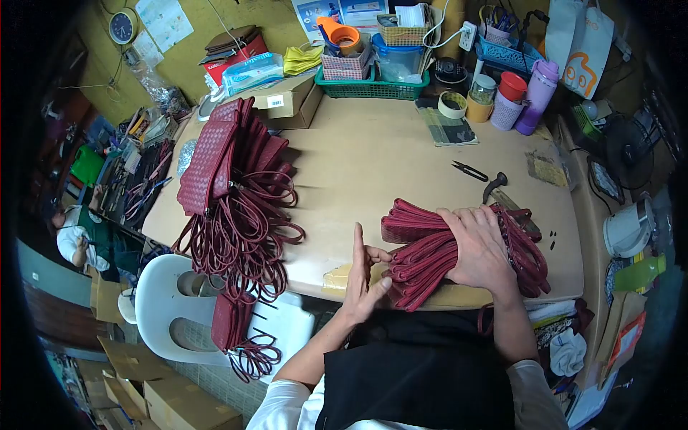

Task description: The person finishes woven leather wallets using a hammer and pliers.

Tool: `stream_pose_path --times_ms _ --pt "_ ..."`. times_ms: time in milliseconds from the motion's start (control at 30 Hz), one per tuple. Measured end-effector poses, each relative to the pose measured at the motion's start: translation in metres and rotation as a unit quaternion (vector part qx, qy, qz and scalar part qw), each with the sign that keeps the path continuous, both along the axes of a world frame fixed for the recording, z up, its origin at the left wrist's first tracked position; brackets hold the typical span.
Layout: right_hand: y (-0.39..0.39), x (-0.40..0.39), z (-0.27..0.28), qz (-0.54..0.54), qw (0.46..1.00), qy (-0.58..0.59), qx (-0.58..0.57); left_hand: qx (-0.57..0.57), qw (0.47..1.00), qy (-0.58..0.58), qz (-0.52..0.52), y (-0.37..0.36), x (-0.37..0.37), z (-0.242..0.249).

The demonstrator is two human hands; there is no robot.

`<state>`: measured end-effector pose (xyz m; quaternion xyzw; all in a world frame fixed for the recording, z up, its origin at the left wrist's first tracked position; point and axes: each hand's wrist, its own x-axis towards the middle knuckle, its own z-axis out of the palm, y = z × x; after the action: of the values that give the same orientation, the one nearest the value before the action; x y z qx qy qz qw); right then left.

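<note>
A stack of maroon woven purses [423,251] with thin straps lies at the table's front edge. My right hand [479,247] grips this stack from above, its fingers over the folded edges near the straps. At the stack's left end is my left hand [365,279], open, index finger stretched out and thumb and other fingertips right at the purses. The loose straps [527,261] trail to the right of my right hand. Farther left on the table, a larger pile of similar purses [211,158] has its straps hanging over the front edge.
Thread snips [470,170] and a hammer [505,197] lie beyond the stack. A green basket [373,89], a tape roll [452,105] and a purple bottle [539,97] stand at the back. More purses [233,315] rest on a white chair [161,301]. A person [89,240] is at far left.
</note>
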<state>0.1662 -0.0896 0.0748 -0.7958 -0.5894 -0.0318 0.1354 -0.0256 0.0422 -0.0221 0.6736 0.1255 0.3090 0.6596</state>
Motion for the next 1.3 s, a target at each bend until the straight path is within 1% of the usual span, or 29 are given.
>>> stream_pose_path --times_ms 33,67,100,167,200,233,300,333,367,433,467,533,567,633,767,867,933,967,1033,1067,1167,1200,1233,1300 --pt "0.000 0.000 0.000 0.001 1.000 0.001 0.001 -0.022 1.000 0.002 0.004 0.002 0.004 0.000" --pt "0.000 0.000 0.000 0.001 1.000 0.002 0.002 -0.040 0.999 -0.022 0.014 0.001 0.009 0.004" --pt "0.000 0.000 0.000 0.000 1.000 0.002 0.002 -0.040 0.999 -0.022 0.013 0.005 0.011 0.004" --pt "-0.001 0.000 0.002 -0.003 1.000 0.002 -0.014 -0.069 0.995 0.045 -0.051 0.012 0.009 0.004" --pt "-0.001 0.000 0.001 -0.004 1.000 0.002 -0.014 -0.089 0.996 0.013 -0.011 0.005 0.013 0.009" --pt "-0.001 0.001 0.000 -0.002 1.000 -0.001 -0.009 -0.089 0.996 0.014 -0.012 0.003 0.013 0.004" --pt "-0.001 0.002 -0.001 -0.002 1.000 -0.003 -0.004 0.018 1.000 -0.010 0.021 0.001 0.013 -0.002" --pt "-0.002 0.001 -0.001 0.004 1.000 -0.001 0.002 0.029 0.998 -0.001 0.048 -0.004 0.010 -0.003" --pt "-0.002 0.001 -0.002 0.010 1.000 0.002 0.008 0.029 0.998 0.000 0.047 -0.003 0.011 -0.005" --pt "-0.003 0.000 -0.001 0.012 1.000 0.008 0.017 0.117 0.988 -0.016 0.101 -0.001 0.014 -0.011" --pt "-0.003 -0.001 0.000 0.014 0.999 0.013 0.026 0.116 0.988 -0.016 0.099 -0.001 0.017 -0.009" --pt "-0.004 0.000 -0.002 0.014 0.999 0.014 0.027 0.106 0.988 -0.052 0.101 0.002 0.025 -0.005" --pt "-0.003 0.000 -0.002 0.016 0.999 0.013 0.030 0.106 0.988 -0.053 0.099 0.002 0.027 -0.006" --pt "-0.003 0.001 -0.001 0.016 0.999 0.015 0.027 0.055 0.994 -0.076 0.053 0.004 0.031 -0.012" --pt "-0.004 0.001 -0.002 0.019 0.999 0.013 0.031 0.057 0.994 -0.079 0.050 0.005 0.030 -0.018" --pt "-0.004 0.001 -0.003 0.017 0.999 0.017 0.042 0.049 0.993 -0.086 0.066 0.003 0.028 -0.016" --pt "-0.004 0.001 -0.003 0.016 0.999 0.013 0.034 0.007 0.996 -0.079 0.039 0.002 0.025 -0.018" --pt "-0.004 0.001 -0.002 0.014 1.000 0.007 0.027 0.008 0.996 -0.079 0.038 0.002 0.023 -0.018" --pt "-0.005 0.001 -0.002 0.024 0.999 0.016 0.035 -0.113 0.988 -0.101 -0.007 0.003 0.019 -0.019" --pt "-0.004 0.001 -0.002 0.035 0.998 0.027 0.044 -0.113 0.988 -0.102 -0.006 0.007 0.020 -0.015" --pt "-0.004 0.000 -0.001 0.032 0.999 0.018 0.036 -0.144 0.990 0.016 -0.003 0.030 0.037 0.006" --pt "-0.004 0.000 -0.001 0.033 0.999 0.018 0.036 -0.141 0.989 0.026 -0.044 0.042 0.043 0.004" --pt "-0.004 0.001 0.000 0.038 0.999 0.016 0.027 -0.140 0.989 0.024 -0.044 0.054 0.052 -0.002" --pt "-0.003 0.002 0.002 0.043 0.999 0.012 0.019 -0.066 0.978 0.127 -0.152 0.073 0.071 -0.010"
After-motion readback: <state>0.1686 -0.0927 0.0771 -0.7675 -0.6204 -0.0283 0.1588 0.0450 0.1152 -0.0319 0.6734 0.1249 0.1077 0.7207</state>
